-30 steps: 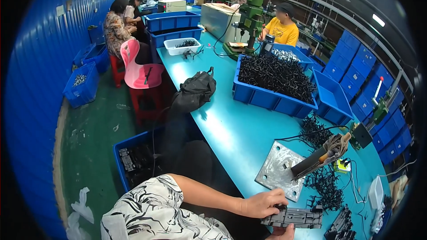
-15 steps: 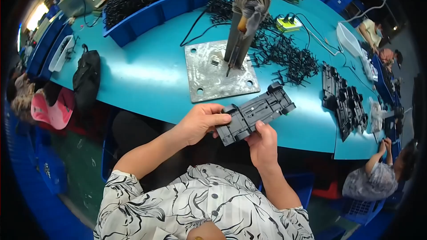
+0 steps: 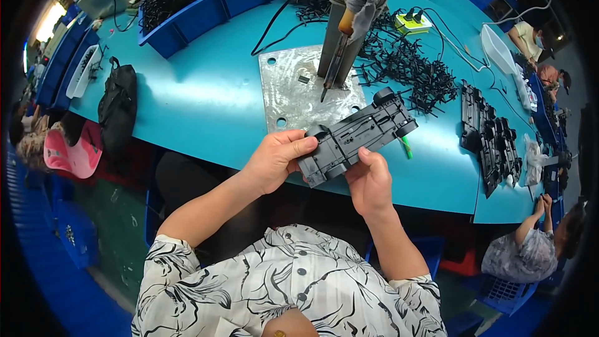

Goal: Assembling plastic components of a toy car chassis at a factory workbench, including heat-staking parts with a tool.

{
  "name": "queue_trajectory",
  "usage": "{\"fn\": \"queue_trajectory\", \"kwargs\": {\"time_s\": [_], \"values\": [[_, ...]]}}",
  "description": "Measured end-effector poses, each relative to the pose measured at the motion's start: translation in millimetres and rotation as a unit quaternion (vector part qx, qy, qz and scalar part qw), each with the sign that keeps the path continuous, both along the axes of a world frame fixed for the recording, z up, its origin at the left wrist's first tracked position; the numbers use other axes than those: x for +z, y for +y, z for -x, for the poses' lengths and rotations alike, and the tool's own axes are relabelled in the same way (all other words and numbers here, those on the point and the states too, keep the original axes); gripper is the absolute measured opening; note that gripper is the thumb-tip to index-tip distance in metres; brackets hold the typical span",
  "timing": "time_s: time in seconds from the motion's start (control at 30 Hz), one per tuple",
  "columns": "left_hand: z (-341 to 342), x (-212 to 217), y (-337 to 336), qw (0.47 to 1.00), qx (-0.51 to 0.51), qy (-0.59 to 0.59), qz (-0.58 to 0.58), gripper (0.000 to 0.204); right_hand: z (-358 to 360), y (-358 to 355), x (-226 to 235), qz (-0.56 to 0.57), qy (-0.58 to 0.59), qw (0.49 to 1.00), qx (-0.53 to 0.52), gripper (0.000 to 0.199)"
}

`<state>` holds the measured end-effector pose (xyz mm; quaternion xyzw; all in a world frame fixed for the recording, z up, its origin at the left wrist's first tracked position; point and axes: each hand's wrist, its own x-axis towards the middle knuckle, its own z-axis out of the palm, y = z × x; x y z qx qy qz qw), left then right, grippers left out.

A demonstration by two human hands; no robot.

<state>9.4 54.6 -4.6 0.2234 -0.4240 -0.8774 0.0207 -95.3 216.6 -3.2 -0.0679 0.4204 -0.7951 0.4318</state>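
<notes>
Our left hand (image 3: 274, 162) curls its fingers around the near end of the dark plastic frame (image 3: 357, 136), our right hand (image 3: 369, 181) pinches it from beneath, so it hangs steady above the teal table's (image 3: 206, 106) near edge, just short of the metal plate (image 3: 299, 90).

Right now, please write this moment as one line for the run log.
left hand: holds black plastic chassis at its near end | right hand: supports it from below | position: over turquoise table edge, near metal plate
</notes>
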Motion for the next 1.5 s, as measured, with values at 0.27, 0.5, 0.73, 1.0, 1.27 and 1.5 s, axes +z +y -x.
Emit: {"fn": "queue_trajectory", "kwargs": {"time_s": [0.27, 0.5, 0.73, 1.0, 1.27, 1.5], "values": [[5.4, 7.5, -13.4, 0.997, 0.069, 0.011, -0.011, 0.03, 11.0, -18.0, -9.5, 0.017, 0.019, 0.998, 0.052, 0.036], [4.5, 4.4, -14.6, 0.996, 0.074, 0.029, 0.036, 0.024, 6.8, -22.4, -6.8, -0.009, 0.058, 0.997, 0.04, 0.036], [-0.9, 4.9, 1.4, 0.995, 0.078, 0.026, 0.055, 0.02, -7.9, -10.2, 1.4, -0.029, 0.076, 0.997, 0.005, 0.038], [-4.4, -0.2, 15.6, 0.994, 0.088, 0.046, 0.037, 0.019, -20.2, -2.7, 3.5, -0.018, 0.065, 0.997, -0.023, 0.042], [-4.8, -1.2, 25.7, 0.99, 0.124, 0.056, 0.03, 0.019, -24.1, 0.9, 3.9, -0.028, 0.045, 0.997, -0.05, 0.039], [-2.4, 3.5, 21.4, 0.993, 0.113, 0.043, 0.011, 0.021, -20.9, -3.3, 6.5, -0.032, 0.047, 0.997, -0.053, 0.022]]}}
